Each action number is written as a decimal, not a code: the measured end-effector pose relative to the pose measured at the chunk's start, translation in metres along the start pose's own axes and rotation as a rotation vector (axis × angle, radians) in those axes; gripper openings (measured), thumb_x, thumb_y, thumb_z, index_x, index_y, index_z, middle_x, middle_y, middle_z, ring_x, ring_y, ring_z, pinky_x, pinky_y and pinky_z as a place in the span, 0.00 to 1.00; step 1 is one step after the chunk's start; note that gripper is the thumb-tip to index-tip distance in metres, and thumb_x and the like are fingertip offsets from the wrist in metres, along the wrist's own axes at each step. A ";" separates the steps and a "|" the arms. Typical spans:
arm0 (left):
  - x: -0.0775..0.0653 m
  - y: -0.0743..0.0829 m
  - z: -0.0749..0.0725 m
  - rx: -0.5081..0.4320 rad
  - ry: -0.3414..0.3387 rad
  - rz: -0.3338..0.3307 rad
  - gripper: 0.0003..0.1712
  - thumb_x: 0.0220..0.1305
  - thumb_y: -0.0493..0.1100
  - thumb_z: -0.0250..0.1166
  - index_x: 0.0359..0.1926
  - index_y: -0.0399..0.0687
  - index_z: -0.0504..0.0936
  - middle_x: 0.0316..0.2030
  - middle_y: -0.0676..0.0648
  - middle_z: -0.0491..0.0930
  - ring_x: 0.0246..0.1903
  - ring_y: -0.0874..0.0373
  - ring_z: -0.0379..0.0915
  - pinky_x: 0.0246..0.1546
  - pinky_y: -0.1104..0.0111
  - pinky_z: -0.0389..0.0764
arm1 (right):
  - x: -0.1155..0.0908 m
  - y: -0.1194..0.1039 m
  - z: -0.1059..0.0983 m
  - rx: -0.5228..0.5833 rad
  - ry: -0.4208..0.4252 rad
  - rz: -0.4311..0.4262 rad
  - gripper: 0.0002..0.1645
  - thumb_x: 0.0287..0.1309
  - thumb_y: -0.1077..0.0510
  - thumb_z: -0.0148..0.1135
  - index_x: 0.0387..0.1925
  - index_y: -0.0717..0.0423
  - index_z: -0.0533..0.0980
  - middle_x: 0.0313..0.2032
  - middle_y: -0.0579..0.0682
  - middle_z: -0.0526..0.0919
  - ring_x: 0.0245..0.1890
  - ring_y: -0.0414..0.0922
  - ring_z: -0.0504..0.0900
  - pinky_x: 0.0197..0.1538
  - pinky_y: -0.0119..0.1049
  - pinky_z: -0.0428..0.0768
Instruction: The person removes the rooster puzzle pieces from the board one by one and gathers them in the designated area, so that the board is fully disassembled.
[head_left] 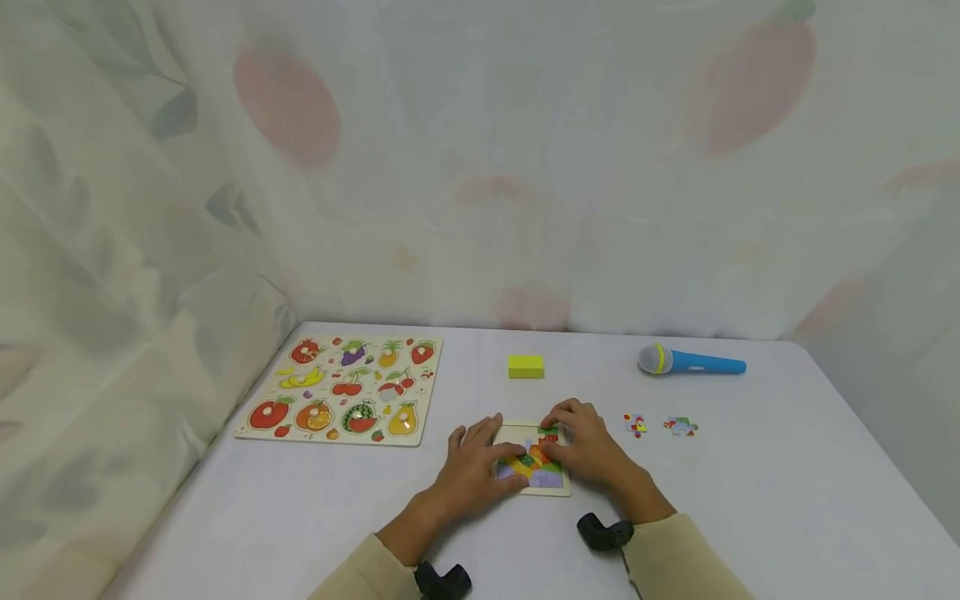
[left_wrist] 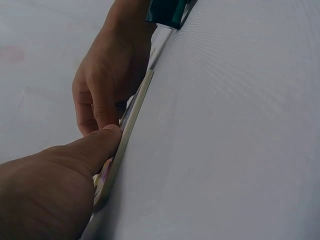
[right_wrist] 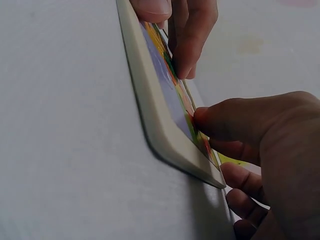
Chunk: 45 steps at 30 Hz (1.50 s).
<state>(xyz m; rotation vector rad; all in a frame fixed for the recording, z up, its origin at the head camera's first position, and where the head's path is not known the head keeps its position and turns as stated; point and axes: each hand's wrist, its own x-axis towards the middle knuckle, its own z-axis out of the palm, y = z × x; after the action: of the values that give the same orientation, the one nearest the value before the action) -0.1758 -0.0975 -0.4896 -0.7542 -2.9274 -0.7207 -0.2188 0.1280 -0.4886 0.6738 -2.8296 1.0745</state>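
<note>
A small jigsaw puzzle (head_left: 551,479) with a pale wooden frame and a colourful picture lies flat between both hands. At its left side is my left hand (head_left: 472,467), its thumb and index finger reaching over the frame onto the picture. My right hand (head_left: 588,442) touches the picture's right part with the thumb and index finger. The right wrist view shows this thumb (right_wrist: 225,117) on the picture, the other fingers bent beside the frame's edge. In the left wrist view the left thumb (left_wrist: 100,142) rests at the frame. No raised piece shows between the fingers.
Two loose jigsaw pieces, a yellow-red one (head_left: 635,425) and a bluish one (head_left: 681,427), lie right of the puzzle. Behind are a yellow block (head_left: 526,367) and a blue microphone (head_left: 705,363). A fruit peg board (head_left: 337,417) lies left on the white table (head_left: 750,517).
</note>
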 end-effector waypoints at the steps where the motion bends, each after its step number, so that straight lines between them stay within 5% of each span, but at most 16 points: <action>1: 0.000 0.000 0.000 0.000 -0.001 -0.002 0.25 0.58 0.65 0.65 0.55 0.66 0.82 0.70 0.43 0.59 0.69 0.47 0.51 0.61 0.41 0.48 | 0.000 0.000 0.000 -0.004 0.001 -0.001 0.10 0.51 0.55 0.73 0.36 0.43 0.80 0.47 0.44 0.74 0.49 0.49 0.69 0.51 0.52 0.65; 14: 0.000 0.000 -0.002 0.004 -0.001 -0.007 0.25 0.58 0.64 0.65 0.55 0.66 0.82 0.70 0.43 0.60 0.68 0.46 0.51 0.61 0.40 0.47 | 0.001 -0.007 -0.001 -0.040 -0.015 0.003 0.11 0.51 0.53 0.72 0.37 0.44 0.80 0.46 0.44 0.72 0.48 0.49 0.68 0.52 0.52 0.65; 21: 0.000 -0.001 -0.002 0.013 0.005 -0.007 0.25 0.58 0.64 0.65 0.55 0.66 0.82 0.69 0.43 0.60 0.68 0.46 0.52 0.61 0.40 0.48 | 0.001 -0.003 0.001 -0.025 0.017 -0.076 0.15 0.50 0.55 0.73 0.40 0.47 0.79 0.42 0.39 0.76 0.46 0.44 0.70 0.50 0.48 0.66; 33: -0.002 -0.001 -0.002 0.009 0.008 -0.006 0.25 0.57 0.64 0.66 0.55 0.65 0.83 0.69 0.42 0.60 0.68 0.46 0.52 0.61 0.40 0.48 | -0.003 -0.001 -0.006 0.026 -0.033 -0.116 0.17 0.55 0.66 0.65 0.46 0.50 0.82 0.45 0.40 0.76 0.50 0.45 0.71 0.55 0.53 0.65; 45: 0.000 0.000 0.001 -0.005 0.007 -0.008 0.25 0.57 0.64 0.66 0.55 0.65 0.82 0.69 0.42 0.60 0.68 0.45 0.52 0.61 0.40 0.48 | -0.007 -0.010 -0.025 0.085 0.068 -0.152 0.21 0.53 0.67 0.68 0.50 0.56 0.81 0.48 0.42 0.79 0.51 0.46 0.72 0.55 0.53 0.70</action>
<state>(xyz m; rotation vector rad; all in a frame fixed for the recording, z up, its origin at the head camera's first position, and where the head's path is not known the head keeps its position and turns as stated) -0.1752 -0.0970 -0.4901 -0.7394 -2.9255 -0.7300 -0.2112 0.1400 -0.4643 0.8270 -2.6405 1.1726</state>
